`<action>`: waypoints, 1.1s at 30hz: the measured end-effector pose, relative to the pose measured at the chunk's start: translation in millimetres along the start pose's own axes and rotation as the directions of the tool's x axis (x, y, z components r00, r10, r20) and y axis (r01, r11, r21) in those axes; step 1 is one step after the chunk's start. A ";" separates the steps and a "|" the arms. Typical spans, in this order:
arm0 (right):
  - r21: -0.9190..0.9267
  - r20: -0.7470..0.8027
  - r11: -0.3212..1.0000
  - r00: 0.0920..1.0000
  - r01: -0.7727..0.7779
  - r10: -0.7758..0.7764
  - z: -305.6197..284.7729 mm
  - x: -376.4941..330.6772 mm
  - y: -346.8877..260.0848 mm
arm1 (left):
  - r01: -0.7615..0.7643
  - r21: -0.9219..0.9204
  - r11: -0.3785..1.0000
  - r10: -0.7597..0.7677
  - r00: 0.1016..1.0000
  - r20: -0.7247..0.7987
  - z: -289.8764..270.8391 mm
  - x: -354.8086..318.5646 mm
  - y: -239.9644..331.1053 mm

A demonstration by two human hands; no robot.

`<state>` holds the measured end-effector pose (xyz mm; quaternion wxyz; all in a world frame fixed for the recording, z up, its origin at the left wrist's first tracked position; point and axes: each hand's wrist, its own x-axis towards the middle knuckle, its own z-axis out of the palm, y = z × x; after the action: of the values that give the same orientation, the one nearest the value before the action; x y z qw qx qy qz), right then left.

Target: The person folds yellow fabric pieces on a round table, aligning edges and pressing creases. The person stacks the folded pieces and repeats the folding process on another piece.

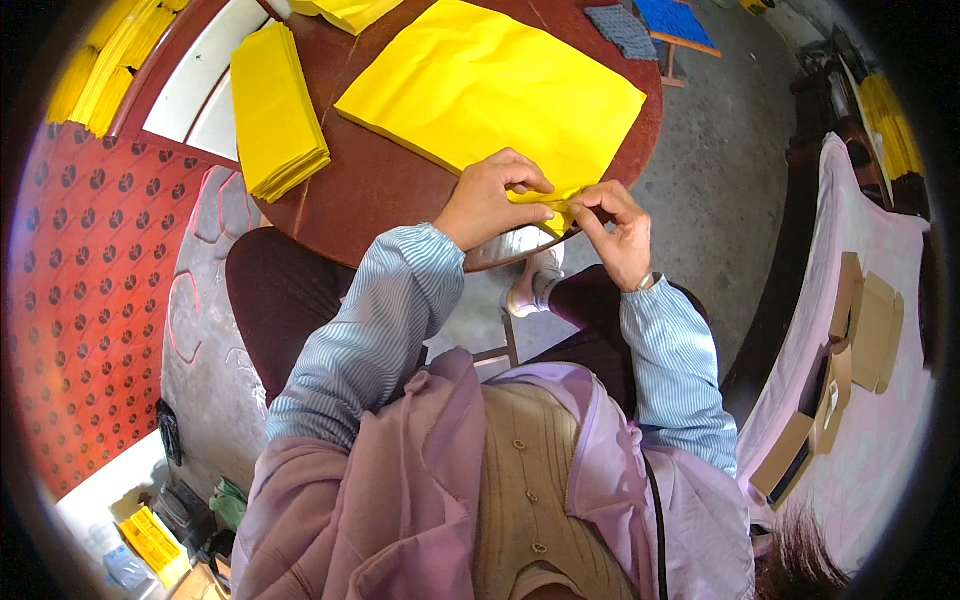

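Observation:
A thick pile of large yellow sheets (500, 85) lies on a round red-brown table (345, 190) in front of me. My left hand (490, 197) is closed at the pile's near corner, thumb and fingers pinching the edge of a yellow sheet. Right beside it, my right hand (618, 228) pinches the same corner between thumb and fingertips. That bit of the sheet (562, 212) is creased and bent up between the two hands. To the left of the pile rests a stack of narrow folded yellow sheets (275, 115).
More yellow sheets (345, 10) lie at the table's far edge. A grey cloth (620, 32) sits at its far right, near a blue-topped stool (678, 25). Opened cardboard boxes (875, 330) lie on a pink-covered surface (890, 440) at right. Yellow bundles (110, 60) are stacked far left.

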<state>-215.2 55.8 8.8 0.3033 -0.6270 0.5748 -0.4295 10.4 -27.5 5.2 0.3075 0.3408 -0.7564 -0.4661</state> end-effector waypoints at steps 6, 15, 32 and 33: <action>0.012 -0.048 0.998 0.997 0.054 -0.053 -0.8 -0.2 -9.7 | 0.016 0.055 0.998 -0.007 0.989 -0.147 11.8 -0.4 -0.8; -0.213 0.092 0.952 0.975 0.219 -0.204 -5.4 -4.7 -16.9 | 0.083 0.017 0.996 -0.079 0.986 -0.144 11.1 1.6 0.4; -0.127 0.022 0.986 0.994 0.108 -0.106 -2.8 -0.9 -8.4 | 0.073 0.014 0.997 -0.071 0.989 -0.127 9.5 1.9 -1.1; -0.131 0.021 0.987 0.995 0.095 -0.094 -2.8 0.0 -8.7 | 0.076 0.014 0.997 -0.073 0.989 -0.127 9.5 1.9 -1.1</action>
<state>-213.7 57.5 17.6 0.2447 -0.6753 0.5693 -0.3999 2.0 -24.7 0.9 0.3341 0.4005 -0.7264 -0.4475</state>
